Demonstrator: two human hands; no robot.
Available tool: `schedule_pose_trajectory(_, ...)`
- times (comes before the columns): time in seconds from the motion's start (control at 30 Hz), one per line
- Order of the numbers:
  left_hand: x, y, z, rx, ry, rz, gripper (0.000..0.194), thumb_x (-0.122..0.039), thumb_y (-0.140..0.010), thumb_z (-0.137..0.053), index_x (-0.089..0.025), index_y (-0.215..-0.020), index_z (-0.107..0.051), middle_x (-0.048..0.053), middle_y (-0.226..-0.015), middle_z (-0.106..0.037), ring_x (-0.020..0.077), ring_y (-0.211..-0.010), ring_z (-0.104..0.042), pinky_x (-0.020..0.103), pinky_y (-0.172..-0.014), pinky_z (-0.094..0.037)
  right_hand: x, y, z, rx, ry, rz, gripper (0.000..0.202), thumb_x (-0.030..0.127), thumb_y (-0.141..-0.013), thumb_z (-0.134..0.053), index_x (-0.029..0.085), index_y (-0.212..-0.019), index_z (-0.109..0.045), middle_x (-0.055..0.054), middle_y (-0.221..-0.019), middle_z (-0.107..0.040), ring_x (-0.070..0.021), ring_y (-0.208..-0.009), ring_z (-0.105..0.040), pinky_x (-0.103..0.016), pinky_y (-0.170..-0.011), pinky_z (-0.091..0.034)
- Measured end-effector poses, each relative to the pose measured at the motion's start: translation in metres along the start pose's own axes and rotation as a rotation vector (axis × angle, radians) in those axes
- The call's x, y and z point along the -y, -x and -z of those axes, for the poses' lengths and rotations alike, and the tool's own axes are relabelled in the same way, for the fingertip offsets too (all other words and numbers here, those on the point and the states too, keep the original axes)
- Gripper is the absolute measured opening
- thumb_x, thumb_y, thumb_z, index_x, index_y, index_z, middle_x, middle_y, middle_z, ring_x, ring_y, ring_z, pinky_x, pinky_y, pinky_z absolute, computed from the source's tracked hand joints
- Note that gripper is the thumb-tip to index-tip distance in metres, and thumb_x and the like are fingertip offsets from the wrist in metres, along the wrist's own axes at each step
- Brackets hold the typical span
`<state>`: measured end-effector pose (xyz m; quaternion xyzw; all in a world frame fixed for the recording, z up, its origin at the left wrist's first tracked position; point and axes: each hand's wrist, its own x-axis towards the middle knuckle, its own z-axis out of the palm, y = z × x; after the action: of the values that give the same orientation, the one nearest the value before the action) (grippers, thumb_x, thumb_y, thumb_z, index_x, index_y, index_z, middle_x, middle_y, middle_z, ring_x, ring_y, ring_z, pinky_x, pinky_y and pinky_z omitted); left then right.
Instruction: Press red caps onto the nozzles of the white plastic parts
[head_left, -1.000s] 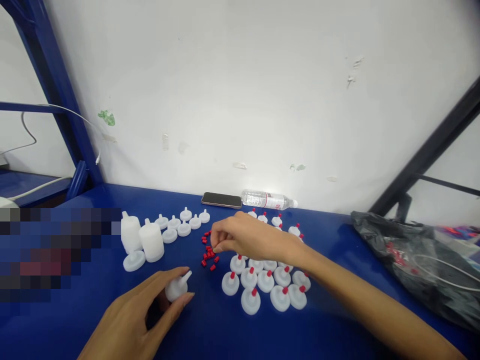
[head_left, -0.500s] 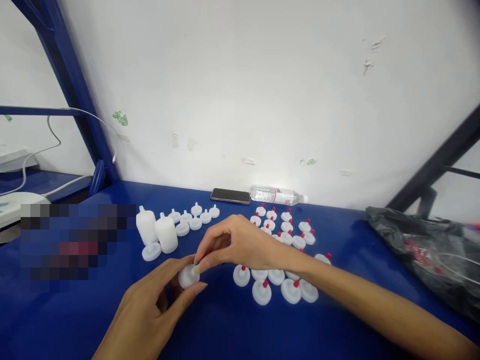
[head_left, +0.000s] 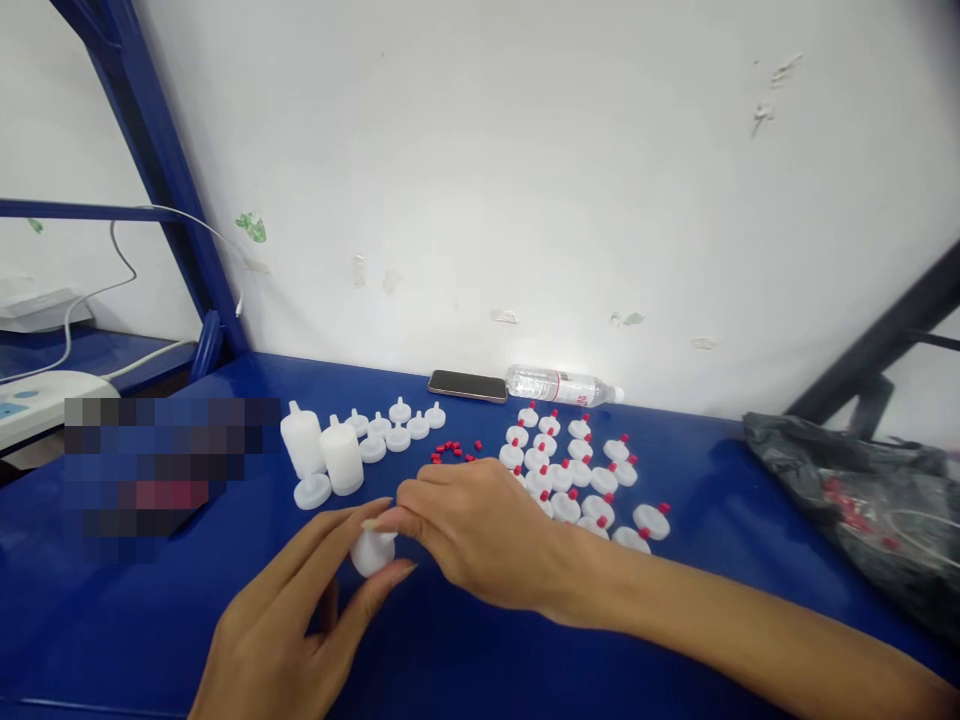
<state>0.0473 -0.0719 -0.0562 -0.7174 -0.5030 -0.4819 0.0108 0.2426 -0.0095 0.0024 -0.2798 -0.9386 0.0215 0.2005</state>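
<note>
My left hand (head_left: 292, 610) is closed around the rim of a white plastic nozzle cap (head_left: 373, 555), thumb below and fingers above. At the cap's spout, my right hand (head_left: 480, 530) is closed, its thumb and forefinger pinching the tip. Whether a small red tip cover sits between those fingers is hidden. Just beyond the right hand lie several loose red tip covers (head_left: 450, 449). To the right stand several white nozzle caps with red tips (head_left: 567, 506), partly behind my right forearm. Plain white nozzle caps (head_left: 398, 438) without red tips stand in a group farther left.
Two white bottles with nozzles (head_left: 343, 460) stand at the left, beside a single cap (head_left: 312, 491). A phone (head_left: 468, 387) and a clear water bottle (head_left: 561, 386) lie along the wall. At the right edge rests a black plastic bag (head_left: 810, 490) with red pieces.
My right hand has turned and dropped lower at the spout, baring the loose red tip covers behind it. My forearm now covers the nearest red-tipped caps. The view has shifted slightly.
</note>
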Motion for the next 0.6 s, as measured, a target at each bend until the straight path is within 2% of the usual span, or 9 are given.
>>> schedule_pose_trajectory(0.1,0.002,0.003,-0.003,-0.025,-0.066,-0.092,0.031,-0.059,-0.108,-0.058,-0.035,-0.124,-0.069,-0.005,-0.112,-0.085,0.014,-0.086,-0.084,0.015,-0.075,-0.065,0.005,0.003,-0.003,-0.042,0.105,0.066,0.024,0.025,-0.113,-0.056,0.017,-0.097,-0.07,-0.002,-0.081,-0.07,-0.0163,-0.066,-0.057,-0.032,-0.058,-0.032)
schedule_pose_trajectory(0.17,0.004,0.003,-0.003,-0.03,-0.077,-0.13,0.033,-0.06,-0.109,-0.055,-0.034,-0.125,-0.068,-0.004,-0.114,-0.086,0.0159,-0.093,-0.086,0.016,-0.083,-0.066,0.008,0.005,-0.003,-0.058,0.164,0.103,0.02,0.022,-0.111,-0.058,0.016,-0.097,-0.071,-0.003,-0.081,-0.07,-0.0167,-0.064,-0.057,-0.032,-0.057,-0.035)
schedule_pose_trajectory(0.33,0.007,-0.002,0.001,-0.042,-0.068,-0.181,0.036,-0.064,-0.108,-0.056,-0.033,-0.119,-0.071,-0.006,-0.106,-0.088,0.0139,-0.088,-0.086,0.011,-0.08,-0.064,0.018,0.006,0.001,-0.059,0.228,0.12,0.018,0.018,-0.107,-0.057,0.015,-0.095,-0.07,-0.003,-0.077,-0.068,-0.0182,-0.064,-0.058,-0.033,-0.055,-0.036)
schedule_pose_trajectory(0.47,0.004,-0.005,0.005,-0.051,-0.057,-0.207,0.034,-0.063,-0.108,-0.057,-0.033,-0.116,-0.071,-0.007,-0.102,-0.087,0.0124,-0.085,-0.086,0.009,-0.08,-0.063,0.021,0.005,0.002,0.011,0.203,0.085,0.012,0.015,-0.104,-0.06,0.014,-0.098,-0.07,-0.004,-0.08,-0.07,-0.0185,-0.067,-0.062,-0.033,-0.054,-0.037)
schedule_pose_trajectory(0.6,0.006,-0.004,0.004,-0.017,-0.066,-0.238,0.033,-0.06,-0.11,-0.054,-0.033,-0.12,-0.069,-0.006,-0.105,-0.086,0.0125,-0.09,-0.086,0.011,-0.083,-0.063,0.018,0.004,-0.004,0.056,0.155,0.062,0.018,0.017,-0.109,-0.055,0.014,-0.098,-0.069,-0.006,-0.083,-0.073,-0.0183,-0.068,-0.064,-0.032,-0.055,-0.037)
